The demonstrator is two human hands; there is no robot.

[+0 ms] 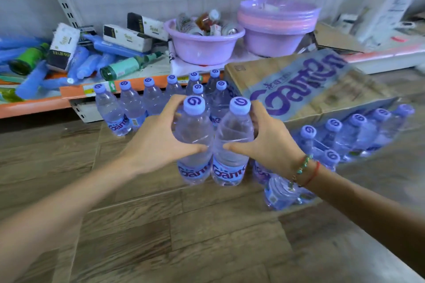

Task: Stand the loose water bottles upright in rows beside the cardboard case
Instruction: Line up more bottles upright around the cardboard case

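1. Left bottle (195, 138): standing upright on the wooden floor (142, 225); touching or nearly touching its neighbour; the left hand (156, 142) is wrapping its shoulder, thumb across the front, fingers curling round the far side just below the cap.
2. Right bottle (232, 142): upright, side by side with the first; the right hand (269, 145) is gripping it at the shoulder in the same way, thumb in front, fingers behind.
3. Handling, as judged: both appear full, so fairly heavy for their size; thin clear plastic is likely giving under a squeeze and may be slick; the ribbed shoulder, where the hands are sitting, looks the firmest place to hold; a narrow base means a nudge could be tipping a neighbour.
4. Position against the grip: each bottle is sitting inside the curl of its hand, cap clear above the fingers, label and base hanging free below.
5. Standing rows (161, 99): upright bottles lining up behind the pair, to the left of the cardboard case (299, 85).
6. Loose bottles (285, 190): at least one lying on its side under the right wrist; more bottles (358, 131) showing in front of the case.
7. Shelf (34, 104): carrying basins (207, 46) and scattered goods.
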